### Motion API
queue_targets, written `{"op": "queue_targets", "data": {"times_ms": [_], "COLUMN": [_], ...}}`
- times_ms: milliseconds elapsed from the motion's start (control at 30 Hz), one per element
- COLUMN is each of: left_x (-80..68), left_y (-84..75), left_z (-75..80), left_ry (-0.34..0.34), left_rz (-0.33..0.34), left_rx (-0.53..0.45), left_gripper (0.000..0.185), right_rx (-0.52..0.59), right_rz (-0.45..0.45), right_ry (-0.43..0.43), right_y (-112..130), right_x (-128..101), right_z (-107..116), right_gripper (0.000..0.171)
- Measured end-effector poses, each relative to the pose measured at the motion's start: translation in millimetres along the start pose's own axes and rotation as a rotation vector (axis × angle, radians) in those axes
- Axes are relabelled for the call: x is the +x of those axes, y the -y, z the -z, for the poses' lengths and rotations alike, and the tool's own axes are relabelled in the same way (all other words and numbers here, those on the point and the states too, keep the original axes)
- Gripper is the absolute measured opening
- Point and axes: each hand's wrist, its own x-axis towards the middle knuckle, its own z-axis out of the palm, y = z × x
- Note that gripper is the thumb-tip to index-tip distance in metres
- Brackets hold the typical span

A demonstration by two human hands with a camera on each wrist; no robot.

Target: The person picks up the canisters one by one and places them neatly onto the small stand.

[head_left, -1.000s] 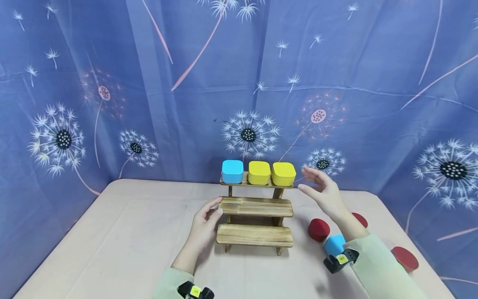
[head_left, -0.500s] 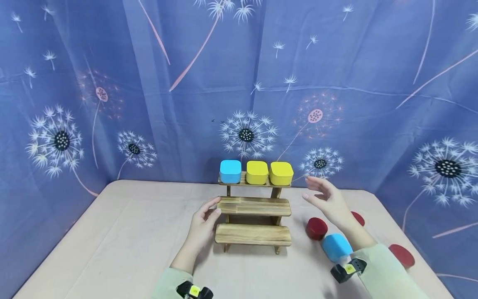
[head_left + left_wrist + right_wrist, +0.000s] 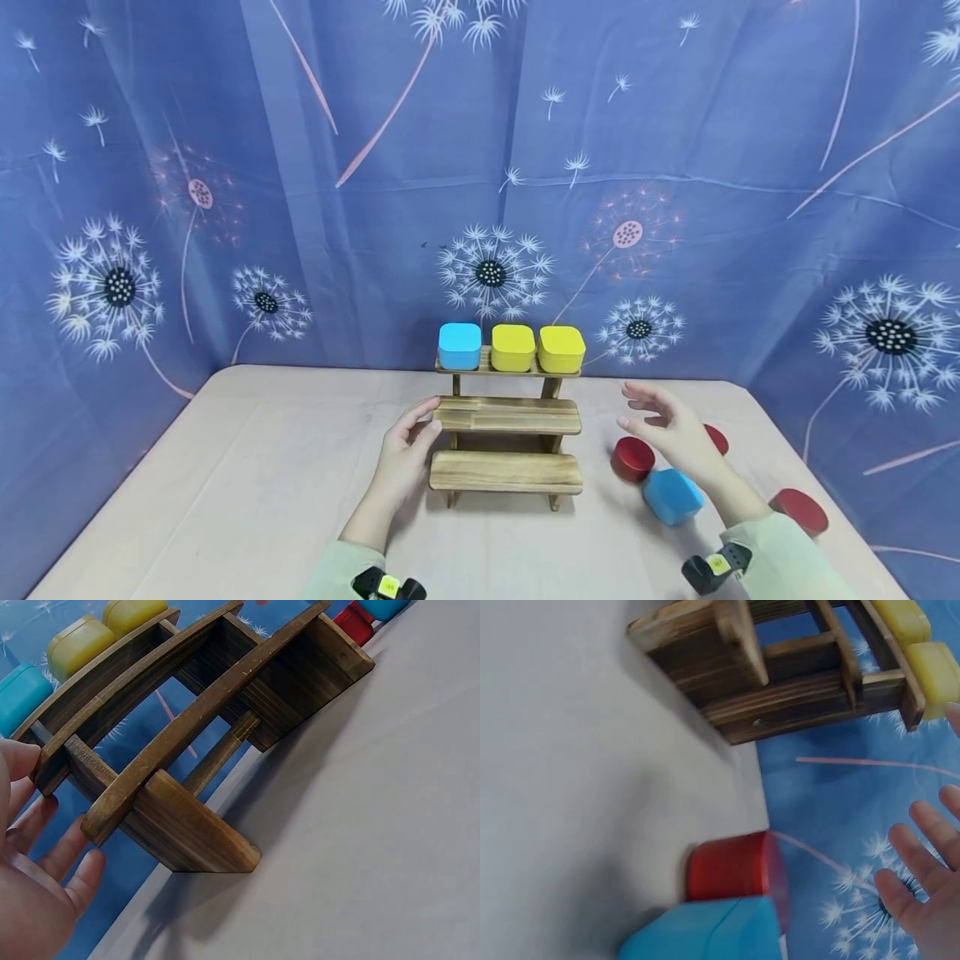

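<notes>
The three-step shelf (image 3: 507,414) touched by the left grip (image 3: 408,454) is rough, matt wood with dark scorched grain. Just below the right grip (image 3: 675,429), the red round tin (image 3: 632,458) and the blue tin (image 3: 672,496) look smooth with a soft satin sheen. A matt pinkish cloth covers the counter (image 3: 247,475) under both grips; the backdrop (image 3: 300,167) is thin printed fabric with creases.

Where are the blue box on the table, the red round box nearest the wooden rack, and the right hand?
blue box (image 3: 672,496), head view, on its top face.
red round box (image 3: 632,457), head view, on its flat lid.
right hand (image 3: 675,427), head view, middle of the hand's back.
</notes>
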Motion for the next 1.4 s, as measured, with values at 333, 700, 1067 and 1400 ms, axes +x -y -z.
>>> {"op": "queue_targets", "data": {"times_ms": [333,700,1067,1400], "left_x": [-2.0,-1.9,-2.2,-2.0], "left_y": [-3.4,-3.9,-4.9,-3.8], "left_z": [-0.4,0.1,0.1,0.2], "left_ry": [0.004,-0.002,-0.001,0.003], "left_rz": [0.008,0.010,0.020,0.028], "left_rx": [-0.022,-0.005,-0.018,-0.023], "left_gripper": [0.038,0.037,0.038,0.038], "right_rx": [-0.025,-0.173,-0.186,-0.195], "right_rz": [-0.083,-0.069,-0.084,-0.089], "right_ry": [0.037,0.041,0.053,0.077], "right_y": [-22,-35,-42,-49], "right_x": [-16,-24,-27,-27], "right_z": [2,-2,-4,-7], "right_gripper": [0.054,0.054,0.054,0.059]}}
